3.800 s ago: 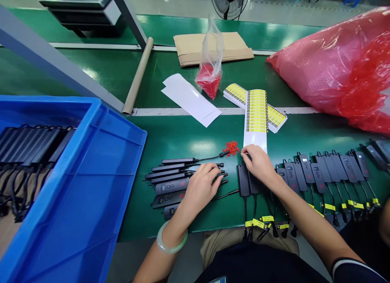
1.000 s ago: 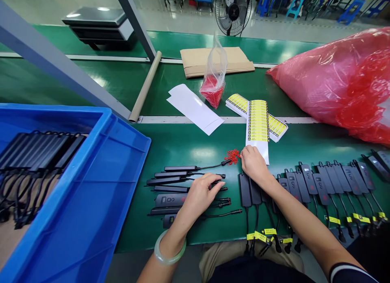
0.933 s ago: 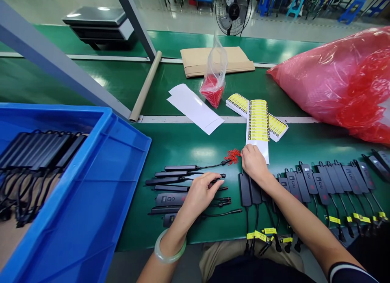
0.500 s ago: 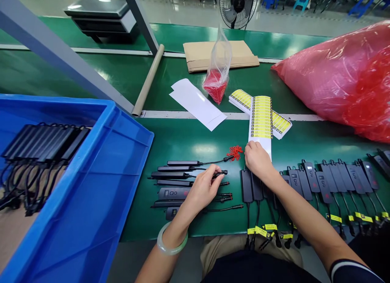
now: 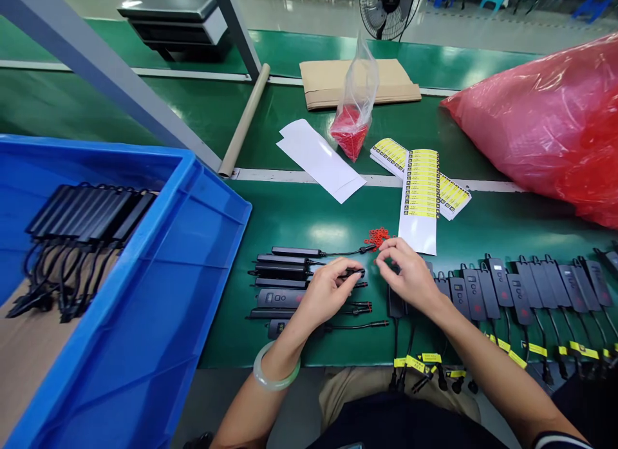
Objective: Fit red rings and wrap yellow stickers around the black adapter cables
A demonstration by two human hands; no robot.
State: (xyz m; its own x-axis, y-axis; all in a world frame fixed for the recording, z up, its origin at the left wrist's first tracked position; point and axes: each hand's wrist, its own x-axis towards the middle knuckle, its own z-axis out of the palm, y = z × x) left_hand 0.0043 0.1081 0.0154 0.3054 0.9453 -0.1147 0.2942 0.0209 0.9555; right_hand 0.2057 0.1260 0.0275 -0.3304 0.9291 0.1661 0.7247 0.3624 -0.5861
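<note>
Several black slim devices with cables (image 5: 284,280) lie in a stack of rows on the green belt. My left hand (image 5: 324,293) pinches the connector end of one cable (image 5: 356,273) just above them. My right hand (image 5: 408,276) is close to that connector, its thumb and forefinger pinched together on something too small to name. A small heap of red rings (image 5: 378,236) lies just beyond both hands. Right of my right hand runs a long row of black devices (image 5: 521,285) with yellow tags on their cables.
A blue crate (image 5: 145,307) with more black devices stands at the left. Yellow label sheets (image 5: 421,185), white backing paper (image 5: 321,159), a clear bag of red rings (image 5: 352,124), a cardboard tube (image 5: 244,120), flat cardboard and a big red plastic bag (image 5: 541,127) lie beyond.
My right hand has come back from the red rings toward the cable end. My left hand has lifted that connector from the stack and holds it up.
</note>
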